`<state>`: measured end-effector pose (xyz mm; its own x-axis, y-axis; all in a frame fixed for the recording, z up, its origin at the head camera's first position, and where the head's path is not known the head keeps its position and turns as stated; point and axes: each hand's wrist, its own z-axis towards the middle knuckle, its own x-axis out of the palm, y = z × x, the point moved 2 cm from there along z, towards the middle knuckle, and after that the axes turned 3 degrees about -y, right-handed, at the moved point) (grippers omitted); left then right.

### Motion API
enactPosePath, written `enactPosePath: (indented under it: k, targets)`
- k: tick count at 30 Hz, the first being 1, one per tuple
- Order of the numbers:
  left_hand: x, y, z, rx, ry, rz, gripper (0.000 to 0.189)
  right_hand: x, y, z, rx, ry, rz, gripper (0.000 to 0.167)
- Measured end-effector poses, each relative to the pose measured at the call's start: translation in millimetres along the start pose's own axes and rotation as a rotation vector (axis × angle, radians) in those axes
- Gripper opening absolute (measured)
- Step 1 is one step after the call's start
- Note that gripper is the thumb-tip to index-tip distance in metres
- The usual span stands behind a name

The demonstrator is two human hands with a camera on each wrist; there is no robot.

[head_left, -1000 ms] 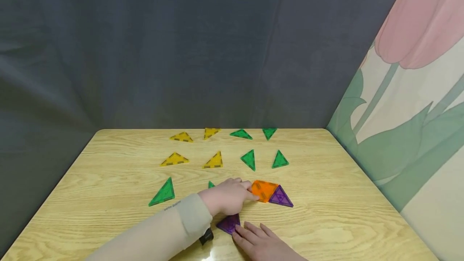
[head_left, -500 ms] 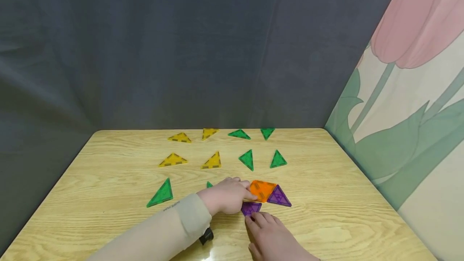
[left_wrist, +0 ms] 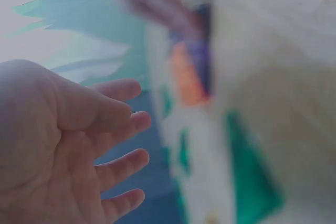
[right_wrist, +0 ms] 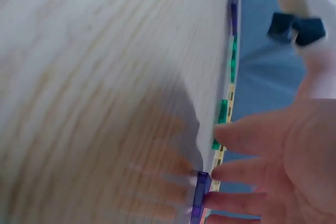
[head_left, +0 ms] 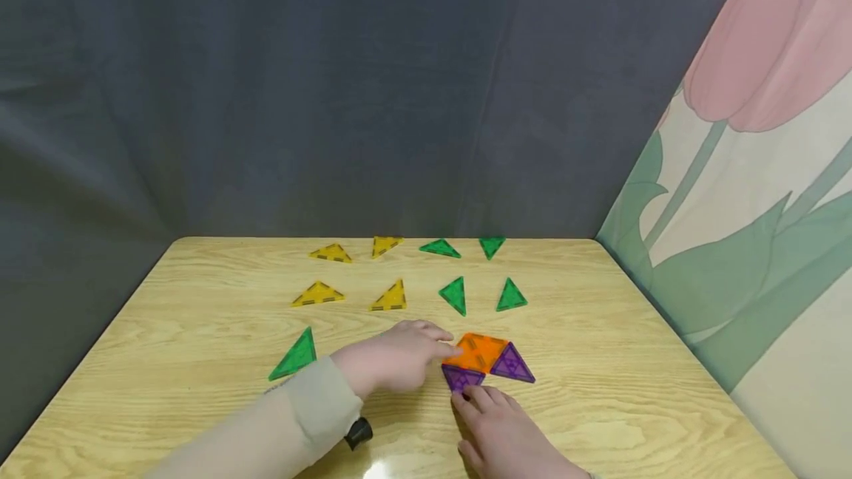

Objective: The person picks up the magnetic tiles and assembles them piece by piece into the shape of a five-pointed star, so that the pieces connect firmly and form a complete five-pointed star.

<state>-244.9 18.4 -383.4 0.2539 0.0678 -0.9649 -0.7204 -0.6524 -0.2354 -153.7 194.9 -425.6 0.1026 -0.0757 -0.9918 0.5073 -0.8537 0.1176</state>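
Observation:
Orange magnetic tiles lie flat on the wooden table, with one purple triangular tile against their right side. Along their lower left edge sits a second purple triangular tile. Fingertips of my right hand touch this tile's near end; the right wrist view also shows the straight fingers at the purple tile. My left hand hovers at the orange tiles' left side, its forefinger tip by their edge. In the left wrist view, that left hand has loosely spread fingers and holds nothing.
Green triangular tiles and yellow ones lie in rows farther back. A larger green triangle is left of my left forearm. A dark curtain stands behind the table, and a flower-patterned cloth hangs at the right.
My right hand has slid the nearer purple tile forward and to the right, up to the orange tiles. My left hand has drawn back a little to the left.

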Motion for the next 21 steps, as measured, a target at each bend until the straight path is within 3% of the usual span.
enactPosePath:
  k: [4,6,9,13,17,19,21]
  targets:
    - [-23.4,13.0,-56.2,-0.019,-0.090,-0.070,0.059,-4.7,-7.2,-5.3,0.016,-0.009,0.091,0.064]
    - [-26.1,21.6,-88.2,-0.045,-0.121,-0.104,0.058,-10.6,-15.2,-9.8,0.053,-0.042,0.119,0.063]
    - [-14.0,37.3,-133.5,-0.100,-0.158,-0.119,0.056,-21.7,-35.5,-18.4,0.110,-0.136,0.119,0.061]
    - [16.7,59.0,-182.1,-0.169,-0.211,-0.091,0.052,-31.5,-67.6,-26.9,0.159,-0.216,0.121,0.058]
    - [43.3,70.9,-208.7,-0.221,-0.201,-0.096,0.047,-31.8,-89.7,-29.0,0.134,-0.221,0.162,0.053]
    - [53.4,71.9,-212.6,-0.230,-0.166,-0.074,0.040,-29.6,-96.1,-28.7,0.110,-0.212,0.201,0.051]
    - [60.1,69.7,-212.4,-0.228,-0.127,-0.049,0.053,-26.5,-100.2,-27.0,0.094,-0.186,0.240,0.047]
